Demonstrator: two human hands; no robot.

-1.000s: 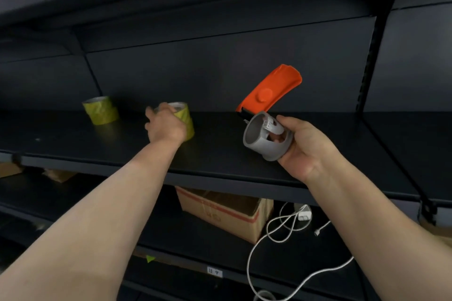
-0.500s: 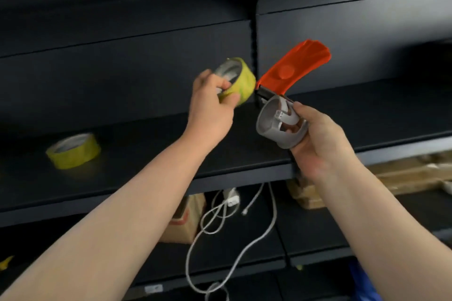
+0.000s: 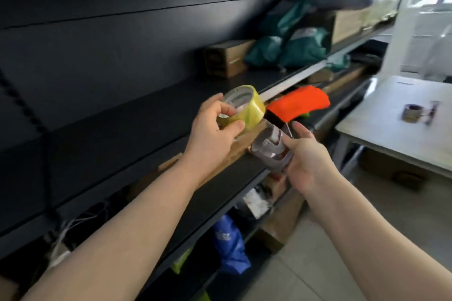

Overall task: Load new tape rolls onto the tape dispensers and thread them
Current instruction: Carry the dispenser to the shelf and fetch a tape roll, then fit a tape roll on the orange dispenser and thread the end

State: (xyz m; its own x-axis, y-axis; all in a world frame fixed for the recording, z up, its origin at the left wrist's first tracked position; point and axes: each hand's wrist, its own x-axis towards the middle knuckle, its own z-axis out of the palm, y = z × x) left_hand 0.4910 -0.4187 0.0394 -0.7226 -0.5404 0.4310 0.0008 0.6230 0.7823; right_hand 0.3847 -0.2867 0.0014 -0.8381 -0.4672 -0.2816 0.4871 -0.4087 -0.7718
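My left hand (image 3: 215, 134) gripped the yellow tape roll (image 3: 241, 106) just beside the orange-handled dispenser (image 3: 281, 129) clasped in my right hand (image 3: 309, 161), so by my reckoning the roll was fetched but not yet seated on the hub or threaded.

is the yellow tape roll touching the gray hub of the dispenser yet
Apart. The head view shows the yellow tape roll in the left hand, up and left of the gray hub, with shelf visible between them.

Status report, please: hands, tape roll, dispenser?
Left hand holds yellow tape roll. Right hand holds dispenser, orange handle up. Roll not yet loaded. Nothing between them.
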